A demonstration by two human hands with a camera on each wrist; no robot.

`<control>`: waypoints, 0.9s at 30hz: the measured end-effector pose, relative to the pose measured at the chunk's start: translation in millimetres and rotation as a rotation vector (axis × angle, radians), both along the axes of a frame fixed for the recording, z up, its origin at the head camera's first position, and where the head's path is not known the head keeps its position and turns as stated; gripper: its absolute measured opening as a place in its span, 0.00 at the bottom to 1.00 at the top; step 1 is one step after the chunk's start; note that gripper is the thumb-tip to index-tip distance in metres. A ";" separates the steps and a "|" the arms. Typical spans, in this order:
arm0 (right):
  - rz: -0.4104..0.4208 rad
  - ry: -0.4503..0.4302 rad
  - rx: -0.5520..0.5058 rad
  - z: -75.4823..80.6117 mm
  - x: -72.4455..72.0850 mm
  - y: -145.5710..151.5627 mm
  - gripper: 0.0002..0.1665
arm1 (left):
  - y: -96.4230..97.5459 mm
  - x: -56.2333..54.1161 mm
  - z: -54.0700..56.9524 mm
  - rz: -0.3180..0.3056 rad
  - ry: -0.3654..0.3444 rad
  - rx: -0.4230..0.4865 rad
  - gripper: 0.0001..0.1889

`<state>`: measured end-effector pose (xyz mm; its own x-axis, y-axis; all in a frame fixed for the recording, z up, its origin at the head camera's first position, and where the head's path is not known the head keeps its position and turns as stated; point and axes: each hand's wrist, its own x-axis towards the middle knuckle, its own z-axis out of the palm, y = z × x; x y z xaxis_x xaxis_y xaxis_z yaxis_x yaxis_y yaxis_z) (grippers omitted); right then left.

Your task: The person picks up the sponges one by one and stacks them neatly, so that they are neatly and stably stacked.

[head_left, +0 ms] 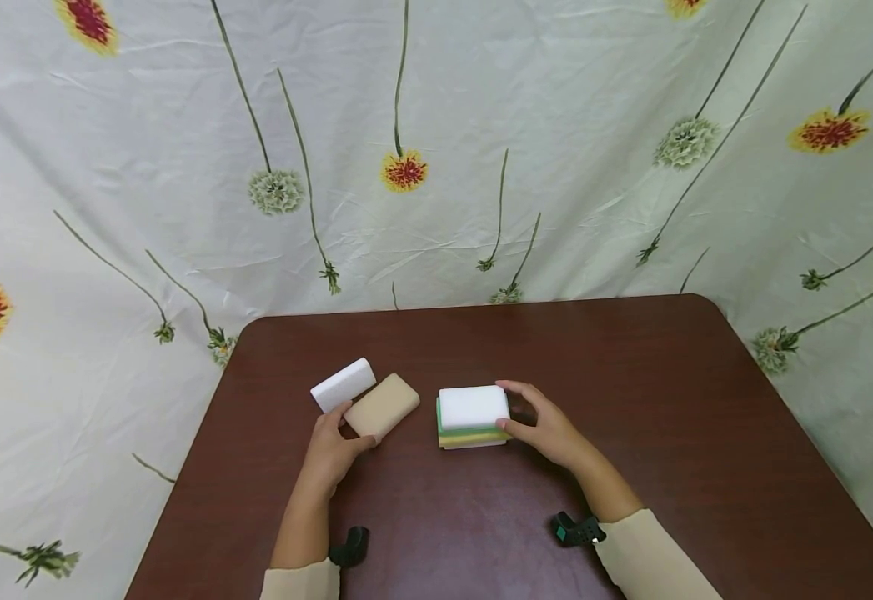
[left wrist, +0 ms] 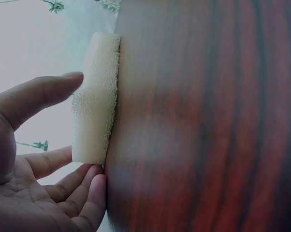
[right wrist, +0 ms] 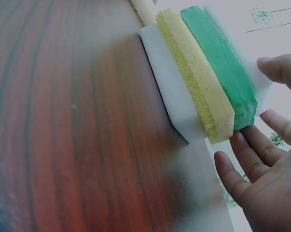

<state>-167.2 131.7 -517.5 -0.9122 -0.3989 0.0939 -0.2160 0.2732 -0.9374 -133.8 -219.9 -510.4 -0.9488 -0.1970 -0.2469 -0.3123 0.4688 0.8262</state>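
Note:
A beige sponge (head_left: 382, 407) lies flat on the table, and my left hand (head_left: 331, 450) grips its near end between thumb and fingers. In the left wrist view the thumb tip is at the upper edge of that sponge (left wrist: 94, 106), with the fingers around its far side. To the right stands a stack: a white sponge (head_left: 474, 407) on top, then a green block (right wrist: 223, 67), a yellow sponge (right wrist: 196, 72) and a white block (right wrist: 169, 79) at the bottom. My right hand (head_left: 552, 429) holds the top white sponge at its right end, fingertips beside the green block.
Another white block (head_left: 343, 384) lies just behind and left of the beige sponge. Everything rests on a dark reddish-brown table (head_left: 676, 433). Behind the table's far edge hangs a white cloth (head_left: 436, 108) printed with flowers.

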 end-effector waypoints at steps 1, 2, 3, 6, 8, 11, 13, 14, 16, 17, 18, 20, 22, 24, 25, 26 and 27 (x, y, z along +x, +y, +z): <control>-0.001 -0.002 0.001 0.2 0.1 0.0 0.38 | 0.2 -0.1 -0.1 -0.004 0.001 -0.012 0.47; -0.003 -0.004 0.003 0.3 0.1 0.1 0.38 | 0.4 -0.1 -0.1 -0.010 0.003 -0.025 0.47; -0.004 -0.006 0.003 0.4 0.2 0.2 0.38 | 0.5 -0.2 -0.1 -0.013 0.002 -0.040 0.47; -0.006 -0.007 0.005 0.3 0.2 0.3 0.37 | 1.0 -0.2 0.0 -0.023 -0.002 -0.080 0.48; -0.004 -0.005 0.004 -0.3 -0.1 0.3 0.37 | 1.2 -0.1 0.2 -0.027 -0.002 -0.105 0.48; -0.002 -0.010 0.001 -1.4 -0.8 0.5 0.37 | 1.6 -0.3 0.4 -0.027 -0.002 -0.127 0.47; -0.002 -0.014 -0.004 -2.3 -1.4 0.6 0.37 | 1.8 -0.5 0.3 -0.026 0.000 -0.139 0.46; -0.002 -0.016 -0.005 -2.5 -1.5 0.8 0.37 | 2.0 -0.5 0.4 -0.026 0.001 -0.144 0.46; -0.002 -0.019 -0.007 -3.0 -1.7 1.0 0.37 | 2.3 -0.4 0.4 -0.023 0.002 -0.148 0.45; -0.001 -0.019 -0.007 -3.3 -2.0 1.1 0.37 | 2.4 -0.3 0.4 -0.023 0.002 -0.149 0.45; 0.000 -0.018 -0.007 -3.2 -1.9 1.2 0.37 | 2.4 -0.2 0.4 -0.022 0.002 -0.148 0.45; 0.000 -0.018 -0.009 -3.2 -1.8 1.2 0.37 | 2.6 0.2 0.7 -0.017 0.001 -0.140 0.44; 0.001 -0.017 -0.010 -3.2 -1.7 1.1 0.37 | 2.8 0.5 0.9 -0.011 0.008 -0.122 0.43; 0.001 -0.014 -0.011 -2.9 -1.6 1.0 0.37 | 3.1 1.1 0.9 -0.001 0.009 -0.095 0.42; 0.002 -0.013 -0.012 -2.9 -1.5 0.8 0.37 | 3.4 1.4 1.0 0.005 0.008 -0.080 0.42; 0.004 -0.012 -0.012 -2.7 -1.5 0.8 0.37 | 3.6 1.7 0.7 0.011 0.005 -0.064 0.42; 0.007 -0.012 -0.012 -2.7 -1.5 0.6 0.37 | 4.0 2.0 0.7 0.016 0.002 -0.051 0.41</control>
<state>-168.7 132.4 -520.2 -0.9106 -0.4039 0.0880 -0.2065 0.2600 -0.9433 -131.8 -215.9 -509.7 -0.9460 -0.2244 -0.2338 -0.3181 0.5053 0.8022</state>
